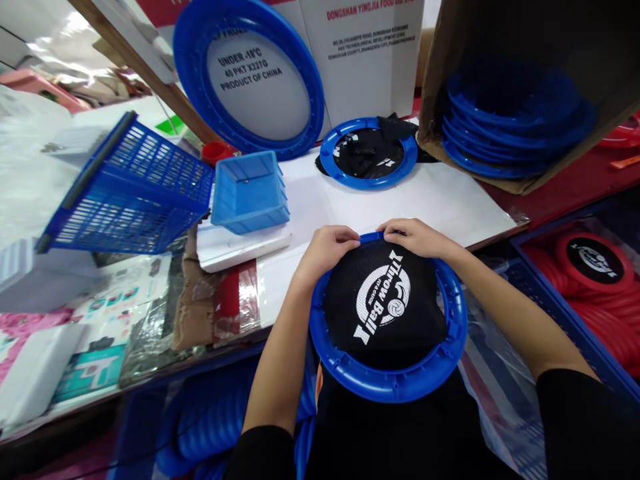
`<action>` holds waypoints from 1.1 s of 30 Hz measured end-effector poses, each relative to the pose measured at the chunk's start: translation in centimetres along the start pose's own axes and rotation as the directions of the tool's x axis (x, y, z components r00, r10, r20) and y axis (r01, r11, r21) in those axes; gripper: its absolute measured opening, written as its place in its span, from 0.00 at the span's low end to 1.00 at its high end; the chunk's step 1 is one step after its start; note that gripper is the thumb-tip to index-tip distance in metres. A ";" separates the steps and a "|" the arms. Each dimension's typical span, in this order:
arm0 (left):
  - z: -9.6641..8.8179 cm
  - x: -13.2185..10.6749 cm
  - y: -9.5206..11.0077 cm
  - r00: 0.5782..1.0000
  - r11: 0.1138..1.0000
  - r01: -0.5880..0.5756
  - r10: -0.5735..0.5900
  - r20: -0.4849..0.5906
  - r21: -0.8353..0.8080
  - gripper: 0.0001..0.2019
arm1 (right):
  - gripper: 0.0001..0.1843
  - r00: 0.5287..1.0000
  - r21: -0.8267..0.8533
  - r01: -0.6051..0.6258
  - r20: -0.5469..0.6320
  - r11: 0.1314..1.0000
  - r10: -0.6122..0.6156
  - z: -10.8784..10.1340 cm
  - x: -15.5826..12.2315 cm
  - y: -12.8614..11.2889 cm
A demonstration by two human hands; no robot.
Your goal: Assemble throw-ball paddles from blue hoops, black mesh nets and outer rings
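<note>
Low in front of me is a blue plastic ring (393,383) with a black mesh cloth (345,300) inside it, printed "Throw Ball" in white. My left hand (333,247) is closed on the ring's far rim, left of its top. Just to the right, my right hand (407,235) pinches the same rim and the cloth's edge. A short stretch of blue rim shows between the two hands. The near part of the ring is bare, and a gap lies between it and the cloth. Both thumbs lie near the cloth's upper edge.
Beyond my hands, another blue ring with black cloth (367,181) lies on the white table top (440,200). A bare blue ring (190,73) leans on a carton. Blue rings (505,160) are stacked in a box at right. A blue bin (250,217) and basket (125,200) stand left.
</note>
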State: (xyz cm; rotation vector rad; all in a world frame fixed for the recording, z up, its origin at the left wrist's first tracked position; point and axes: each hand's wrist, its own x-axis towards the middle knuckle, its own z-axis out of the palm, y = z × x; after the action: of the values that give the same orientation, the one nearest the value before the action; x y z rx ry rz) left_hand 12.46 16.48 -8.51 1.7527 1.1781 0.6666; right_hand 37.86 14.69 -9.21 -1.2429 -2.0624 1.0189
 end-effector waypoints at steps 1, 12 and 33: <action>0.0 -0.1 0.1 1.000 1.000 -0.008 0.009 -0.011 0.019 0.04 | 0.08 1.000 -0.005 0.001 0.017 1.000 -0.001 -0.1 0.3 0.1; -0.6 1.3 0.8 0.997 0.988 0.007 -0.019 0.078 0.155 0.04 | 0.09 0.991 -0.037 0.021 0.136 0.999 -0.016 -0.8 2.3 1.2; 0.7 -0.2 1.6 0.947 0.832 -0.322 0.287 0.147 0.453 0.11 | 0.06 0.999 -0.125 0.007 0.041 0.992 -0.002 0.1 3.0 0.5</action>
State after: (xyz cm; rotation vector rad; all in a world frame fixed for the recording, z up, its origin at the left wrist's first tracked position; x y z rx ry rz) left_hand 13.66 15.80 -7.44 2.3958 1.0773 0.5156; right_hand 36.75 17.49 -9.55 -1.2883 -2.1893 0.9323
